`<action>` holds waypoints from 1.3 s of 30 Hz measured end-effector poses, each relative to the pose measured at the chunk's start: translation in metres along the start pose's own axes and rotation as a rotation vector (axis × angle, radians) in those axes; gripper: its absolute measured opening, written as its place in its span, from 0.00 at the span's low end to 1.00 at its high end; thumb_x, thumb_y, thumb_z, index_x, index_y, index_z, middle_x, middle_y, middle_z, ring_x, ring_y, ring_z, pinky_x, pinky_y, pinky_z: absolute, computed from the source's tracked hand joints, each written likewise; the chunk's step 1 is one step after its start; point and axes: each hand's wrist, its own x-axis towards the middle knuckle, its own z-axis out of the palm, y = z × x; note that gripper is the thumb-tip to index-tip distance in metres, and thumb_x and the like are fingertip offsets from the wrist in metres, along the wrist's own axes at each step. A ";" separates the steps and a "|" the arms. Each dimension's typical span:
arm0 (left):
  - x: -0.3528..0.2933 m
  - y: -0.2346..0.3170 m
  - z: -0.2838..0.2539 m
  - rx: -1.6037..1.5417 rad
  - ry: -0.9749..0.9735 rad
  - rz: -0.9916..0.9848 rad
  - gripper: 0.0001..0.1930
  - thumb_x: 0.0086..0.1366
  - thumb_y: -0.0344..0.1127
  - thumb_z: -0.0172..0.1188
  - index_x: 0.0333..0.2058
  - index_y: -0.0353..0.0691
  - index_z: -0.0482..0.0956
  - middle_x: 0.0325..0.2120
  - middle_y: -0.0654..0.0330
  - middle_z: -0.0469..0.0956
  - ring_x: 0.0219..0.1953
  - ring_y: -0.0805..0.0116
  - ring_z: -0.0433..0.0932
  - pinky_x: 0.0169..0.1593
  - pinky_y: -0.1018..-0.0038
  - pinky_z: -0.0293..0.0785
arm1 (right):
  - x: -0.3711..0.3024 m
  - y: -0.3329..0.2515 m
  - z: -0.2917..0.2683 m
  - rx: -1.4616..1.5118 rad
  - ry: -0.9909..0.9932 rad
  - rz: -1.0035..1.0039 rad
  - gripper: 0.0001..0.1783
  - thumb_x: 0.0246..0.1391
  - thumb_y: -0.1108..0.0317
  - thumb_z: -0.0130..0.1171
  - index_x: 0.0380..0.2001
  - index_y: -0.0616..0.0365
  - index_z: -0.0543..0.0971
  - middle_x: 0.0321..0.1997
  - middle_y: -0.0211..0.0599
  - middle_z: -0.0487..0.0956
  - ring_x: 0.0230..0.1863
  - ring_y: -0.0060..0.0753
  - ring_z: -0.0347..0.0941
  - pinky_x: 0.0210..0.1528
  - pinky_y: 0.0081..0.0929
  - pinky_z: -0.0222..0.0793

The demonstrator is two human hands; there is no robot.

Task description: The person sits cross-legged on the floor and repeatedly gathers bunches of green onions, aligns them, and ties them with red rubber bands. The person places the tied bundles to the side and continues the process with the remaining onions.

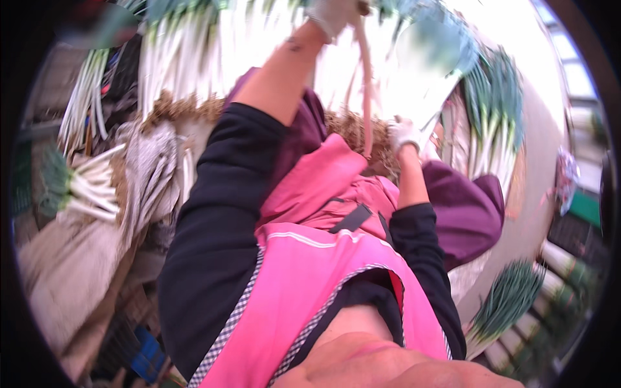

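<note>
A long row of leeks [259,45], white stalks with green tops, spreads before me with its brown roots [346,132] toward my lap. My left hand [333,18], in a white glove, reaches over the stalks at the upper edge. Its fingers are closed around the upper end of a pinkish strip [367,84], which hangs down across the stalks to the roots; the grip is partly cut off and blurred. Close to the root ends, my gloved right hand [403,134] has its fingers curled against the lower stalks of leeks on the right.
More leeks [495,97] lie at the right, beside a pale floor strip. A small leek bunch [94,184] rests at the left near a beige cloth sack [97,252]. A green leafy bunch [511,294] lies at lower right, and a blue crate [147,354] at lower left.
</note>
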 end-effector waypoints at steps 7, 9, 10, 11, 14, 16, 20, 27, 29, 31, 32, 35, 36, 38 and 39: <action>0.011 0.004 -0.006 -0.008 0.115 -0.046 0.22 0.63 0.56 0.48 0.35 0.40 0.69 0.22 0.63 0.69 0.18 0.76 0.67 0.22 0.78 0.68 | -0.013 0.084 0.028 -0.369 -0.445 0.337 0.24 0.46 0.57 0.54 0.46 0.57 0.76 0.51 0.49 0.73 0.51 0.44 0.71 0.51 0.36 0.66; 0.020 0.001 -0.018 -0.093 0.089 -0.065 0.22 0.63 0.56 0.49 0.34 0.40 0.69 0.21 0.63 0.69 0.18 0.76 0.67 0.22 0.77 0.68 | -0.016 0.067 0.019 -0.250 -0.254 0.343 0.30 0.47 0.52 0.56 0.51 0.57 0.72 0.51 0.48 0.74 0.53 0.47 0.70 0.53 0.37 0.64; 0.023 -0.002 -0.022 -0.139 0.072 -0.077 0.21 0.63 0.56 0.49 0.33 0.40 0.69 0.20 0.64 0.69 0.18 0.75 0.67 0.21 0.77 0.68 | -0.013 0.062 0.014 0.059 -0.186 0.166 0.29 0.50 0.52 0.54 0.51 0.60 0.71 0.49 0.48 0.75 0.52 0.44 0.70 0.53 0.34 0.64; 0.022 -0.003 -0.018 -0.127 0.129 -0.077 0.21 0.63 0.56 0.50 0.33 0.40 0.69 0.20 0.64 0.68 0.18 0.75 0.67 0.21 0.77 0.68 | -0.010 0.056 0.009 0.369 -0.110 -0.011 0.28 0.54 0.53 0.53 0.52 0.62 0.70 0.47 0.48 0.76 0.51 0.42 0.70 0.52 0.30 0.64; 0.024 0.000 -0.026 -0.155 0.232 -0.080 0.22 0.62 0.56 0.51 0.31 0.39 0.69 0.19 0.64 0.68 0.17 0.72 0.67 0.22 0.77 0.68 | -0.037 -0.019 -0.026 1.071 -0.311 -0.210 0.29 0.54 0.59 0.55 0.54 0.67 0.67 0.40 0.41 0.77 0.45 0.29 0.71 0.47 0.23 0.66; 0.027 -0.002 -0.039 -0.203 0.190 -0.038 0.20 0.62 0.53 0.53 0.32 0.39 0.68 0.20 0.64 0.69 0.20 0.72 0.69 0.25 0.76 0.71 | -0.044 -0.038 -0.034 1.098 -0.443 -0.179 0.29 0.54 0.62 0.57 0.54 0.69 0.65 0.34 0.34 0.76 0.36 0.22 0.71 0.43 0.20 0.67; -0.009 -0.035 0.002 -0.237 -0.051 -0.100 0.10 0.65 0.42 0.52 0.35 0.42 0.66 0.21 0.64 0.68 0.21 0.73 0.68 0.26 0.78 0.70 | -0.051 -0.068 -0.060 1.313 -0.490 -0.310 0.25 0.58 0.55 0.51 0.51 0.66 0.68 0.26 0.29 0.72 0.26 0.17 0.67 0.28 0.15 0.64; 0.013 -0.035 -0.029 -0.165 0.104 -0.076 0.06 0.65 0.37 0.51 0.30 0.44 0.68 0.19 0.67 0.65 0.15 0.80 0.63 0.17 0.82 0.64 | -0.086 -0.081 -0.085 1.061 -0.300 -0.354 0.37 0.56 0.37 0.42 0.45 0.64 0.73 0.21 0.26 0.69 0.22 0.15 0.61 0.23 0.14 0.57; 0.025 -0.028 -0.038 -0.074 0.293 -0.041 0.07 0.64 0.37 0.51 0.30 0.43 0.68 0.19 0.67 0.65 0.15 0.80 0.63 0.16 0.82 0.64 | -0.105 -0.060 -0.091 0.918 -0.298 -0.357 0.25 0.59 0.48 0.48 0.42 0.63 0.73 0.23 0.25 0.70 0.24 0.13 0.63 0.24 0.14 0.59; 0.034 -0.029 -0.050 -0.126 0.248 -0.015 0.06 0.64 0.36 0.51 0.30 0.41 0.68 0.19 0.66 0.65 0.15 0.79 0.63 0.16 0.80 0.64 | -0.122 -0.030 -0.090 0.939 -0.434 -0.119 0.18 0.58 0.56 0.52 0.39 0.63 0.75 0.24 0.25 0.70 0.25 0.12 0.63 0.26 0.13 0.60; 0.034 -0.021 -0.053 -0.106 0.272 -0.007 0.06 0.64 0.36 0.51 0.31 0.41 0.68 0.18 0.66 0.65 0.15 0.78 0.63 0.16 0.79 0.64 | -0.128 -0.014 -0.087 0.837 -0.410 -0.130 0.16 0.58 0.59 0.54 0.37 0.63 0.75 0.25 0.25 0.71 0.27 0.13 0.64 0.28 0.14 0.62; 0.045 -0.009 -0.073 -0.096 0.322 0.029 0.06 0.65 0.35 0.49 0.31 0.41 0.69 0.16 0.67 0.64 0.12 0.77 0.62 0.14 0.78 0.63 | -0.148 0.040 -0.071 0.379 -0.419 -0.144 0.15 0.57 0.56 0.53 0.37 0.57 0.77 0.24 0.32 0.76 0.27 0.18 0.70 0.29 0.21 0.64; 0.047 -0.006 -0.075 -0.018 0.367 0.050 0.06 0.65 0.35 0.49 0.31 0.40 0.69 0.16 0.66 0.65 0.12 0.77 0.63 0.14 0.77 0.63 | -0.148 0.052 -0.072 0.025 -0.468 -0.047 0.16 0.55 0.55 0.55 0.37 0.56 0.78 0.25 0.34 0.77 0.31 0.21 0.73 0.34 0.25 0.66; 0.044 -0.006 -0.072 0.108 0.422 0.080 0.06 0.65 0.34 0.49 0.32 0.39 0.69 0.16 0.65 0.66 0.12 0.77 0.63 0.13 0.77 0.64 | -0.144 0.050 -0.081 -0.396 -0.678 0.062 0.29 0.46 0.47 0.61 0.46 0.56 0.75 0.37 0.40 0.79 0.44 0.31 0.74 0.46 0.33 0.67; 0.041 -0.007 -0.069 0.124 0.435 0.076 0.06 0.65 0.34 0.49 0.32 0.39 0.69 0.16 0.65 0.66 0.12 0.77 0.63 0.13 0.77 0.64 | -0.139 0.054 -0.077 -0.200 -0.572 -0.050 0.33 0.45 0.46 0.62 0.50 0.56 0.71 0.42 0.42 0.76 0.48 0.32 0.71 0.48 0.32 0.66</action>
